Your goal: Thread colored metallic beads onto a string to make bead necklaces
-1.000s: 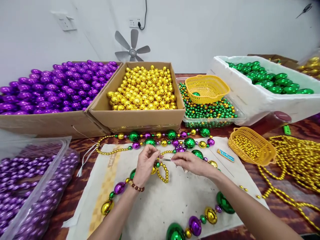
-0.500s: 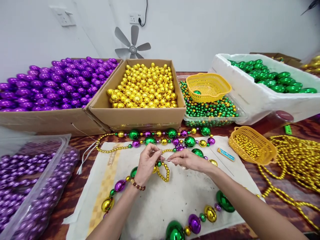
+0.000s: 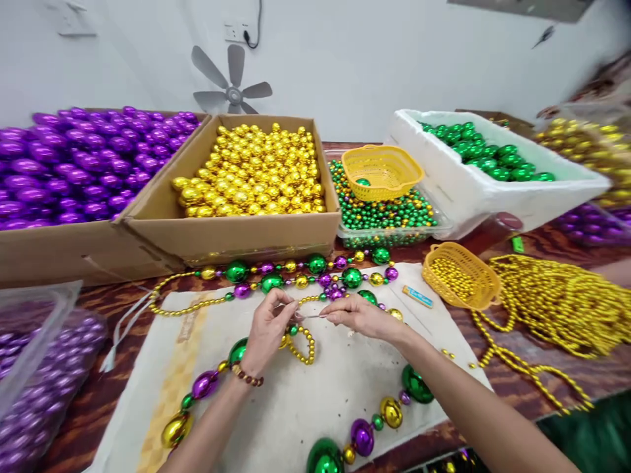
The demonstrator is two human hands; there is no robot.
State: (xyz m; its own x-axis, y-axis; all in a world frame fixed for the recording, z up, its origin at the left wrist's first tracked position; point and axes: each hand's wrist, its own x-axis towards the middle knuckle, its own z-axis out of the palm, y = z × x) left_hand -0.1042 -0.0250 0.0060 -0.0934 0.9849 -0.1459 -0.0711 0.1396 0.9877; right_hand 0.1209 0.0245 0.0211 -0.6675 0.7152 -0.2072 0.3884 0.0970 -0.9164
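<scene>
Over the middle of the white cloth (image 3: 325, 394), my left hand (image 3: 269, 332) pinches a thin pale thread (image 3: 309, 317) between thumb and fingertips. Opposite it, my right hand (image 3: 362, 316) is closed in a pinch on the other end, so the thread spans the small gap. Whether a needle is part of it is too fine to tell. Just under my left fingertips hangs a small loop of gold beads (image 3: 309, 348), beside a small green bead. From there a strand of big purple, green and gold beads (image 3: 204, 384) runs down the left, partly behind my forearm.
Boxes of purple beads (image 3: 93, 164), gold beads (image 3: 256, 174) and green beads (image 3: 497, 154) line the back. A yellow basket (image 3: 486, 289) of small gold beads stands right, beside piled gold strands (image 3: 557, 295). A blue-labelled stick (image 3: 417, 296) lies on the cloth.
The view has swung to the right, so everything sits further left. The thread between my hands now runs level, with both hands still pinching near the same spot over the cloth.
</scene>
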